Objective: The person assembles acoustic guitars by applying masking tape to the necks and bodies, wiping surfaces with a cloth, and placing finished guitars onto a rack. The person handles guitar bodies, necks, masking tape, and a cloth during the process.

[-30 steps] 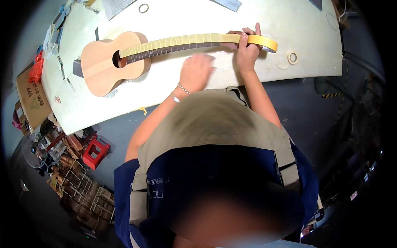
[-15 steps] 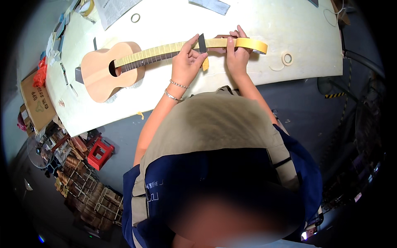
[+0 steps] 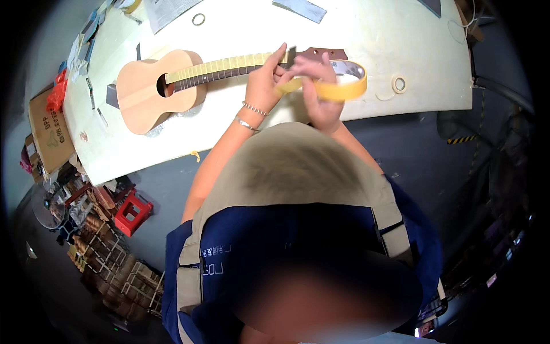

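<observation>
Your right hand (image 3: pixel 321 94) grips the yellow tape roll (image 3: pixel 344 86) at the guitar's (image 3: pixel 166 86) right end; your left hand (image 3: pixel 264 86) pinches the tape strip there. The tape looks light, soft and sticky, so hold the roll by its rim.

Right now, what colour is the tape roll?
Yellow: the tape roll in the right hand, head view.

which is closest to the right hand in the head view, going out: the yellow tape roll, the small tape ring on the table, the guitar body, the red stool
From the right hand:
1. Yellow tape roll, in its grip, just to its right.
2. Small tape ring, further right on the table.
3. Guitar body, off to the left on the table.
4. Red stool, on the floor at lower left.
</observation>
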### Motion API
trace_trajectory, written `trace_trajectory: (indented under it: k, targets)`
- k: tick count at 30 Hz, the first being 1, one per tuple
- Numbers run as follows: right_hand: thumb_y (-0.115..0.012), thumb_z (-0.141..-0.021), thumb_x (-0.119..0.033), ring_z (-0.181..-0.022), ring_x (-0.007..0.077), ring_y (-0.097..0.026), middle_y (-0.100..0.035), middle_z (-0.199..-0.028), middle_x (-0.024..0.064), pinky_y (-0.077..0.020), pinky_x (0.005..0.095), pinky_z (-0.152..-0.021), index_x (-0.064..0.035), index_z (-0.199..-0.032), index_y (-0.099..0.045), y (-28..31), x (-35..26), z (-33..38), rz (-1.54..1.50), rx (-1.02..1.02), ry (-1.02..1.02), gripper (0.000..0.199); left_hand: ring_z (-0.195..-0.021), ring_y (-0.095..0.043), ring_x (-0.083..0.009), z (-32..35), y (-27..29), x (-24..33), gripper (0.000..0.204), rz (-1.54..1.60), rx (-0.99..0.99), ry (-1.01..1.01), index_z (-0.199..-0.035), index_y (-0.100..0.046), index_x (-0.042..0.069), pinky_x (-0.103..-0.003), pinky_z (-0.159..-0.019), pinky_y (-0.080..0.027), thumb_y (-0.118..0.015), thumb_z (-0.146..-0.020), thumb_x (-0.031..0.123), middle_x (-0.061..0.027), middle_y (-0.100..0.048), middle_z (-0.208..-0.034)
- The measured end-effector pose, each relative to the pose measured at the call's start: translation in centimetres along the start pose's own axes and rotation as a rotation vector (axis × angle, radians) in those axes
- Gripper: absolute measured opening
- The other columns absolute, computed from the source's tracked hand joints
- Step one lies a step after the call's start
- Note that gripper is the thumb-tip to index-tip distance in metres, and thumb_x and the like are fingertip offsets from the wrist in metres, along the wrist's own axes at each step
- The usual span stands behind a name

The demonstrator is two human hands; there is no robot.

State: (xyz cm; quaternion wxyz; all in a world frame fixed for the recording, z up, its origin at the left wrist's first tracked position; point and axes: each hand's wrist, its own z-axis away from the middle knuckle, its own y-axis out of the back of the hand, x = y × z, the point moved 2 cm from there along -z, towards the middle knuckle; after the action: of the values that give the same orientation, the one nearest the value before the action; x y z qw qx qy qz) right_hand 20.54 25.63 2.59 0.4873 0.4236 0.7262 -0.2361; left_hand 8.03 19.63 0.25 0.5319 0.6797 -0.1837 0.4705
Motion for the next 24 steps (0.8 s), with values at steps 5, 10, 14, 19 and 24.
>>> trace_trajectory:
  k: [5,10,14,19,24]
  targets:
    - [-0.057,-0.080,0.009,-0.113,0.0247,-0.053,-0.055,-0.114,0.0155,-0.0384,0.0364,-0.100,-0.0049,-0.128,-0.029,0.6,0.6,-1.0,-0.585,0.266,-0.408,0.057,-0.079,-0.060,-0.0131,3.4,2.3,-2.4,0.054,-0.124,-0.059,-0.175,-0.120,-0.057,0.009,-0.025,-0.066,-0.047,-0.077,-0.072,0.023,-0.0031,-0.065,-0.085]
    - [-0.056,-0.079,0.012,-0.118,0.0261,-0.049,-0.055,-0.115,0.0139,-0.0343,0.0427,-0.105,-0.0080,-0.126,-0.034,-0.9,-0.7,-0.9,-0.705,0.210,-0.380,0.056,-0.095,-0.054,-0.0088,2.3,1.5,2.1,0.037,0.819,-0.011,0.362,-0.113,-0.057,0.000,-0.023,-0.080,-0.045,-0.071,-0.080,0.012,-0.0042,-0.063,-0.101]
    - [-0.054,-0.076,0.013,-0.124,0.0269,-0.042,-0.055,-0.118,0.0106,-0.0255,0.0488,-0.110,-0.0084,-0.120,-0.050,-1.5,-0.7,-0.6,-1.414,0.385,-0.738,0.049,-0.083,-0.058,-0.0096,3.3,2.7,0.5,0.012,0.999,0.106,0.452,-0.094,-0.062,0.001,-0.022,-0.077,-0.045,-0.066,-0.084,0.006,-0.0042,-0.064,-0.088]
    - [-0.047,-0.089,-0.009,-0.129,0.0254,-0.041,-0.055,-0.128,0.0102,-0.0107,0.0508,-0.113,0.0039,-0.127,-0.043,8.5,2.7,-2.3,-1.567,0.707,-0.425,0.041,-0.070,-0.058,-0.0087,6.4,16.7,-8.8,0.008,0.341,0.530,0.284,-0.080,-0.065,0.002,-0.022,-0.067,-0.048,-0.071,-0.079,0.007,-0.0033,-0.064,-0.076]
    - [-0.064,-0.085,-0.028,-0.121,0.0236,-0.050,-0.058,-0.123,0.0145,-0.0157,0.0448,-0.111,0.0065,-0.140,-0.024,5.2,4.3,-2.3,0.752,-0.094,-0.110,0.077,-0.084,-0.053,-0.0125,5.2,19.5,-13.8,0.015,-0.191,0.523,0.189,-0.082,-0.072,0.007,-0.026,-0.070,-0.046,-0.078,-0.072,0.016,-0.0042,-0.049,-0.097]
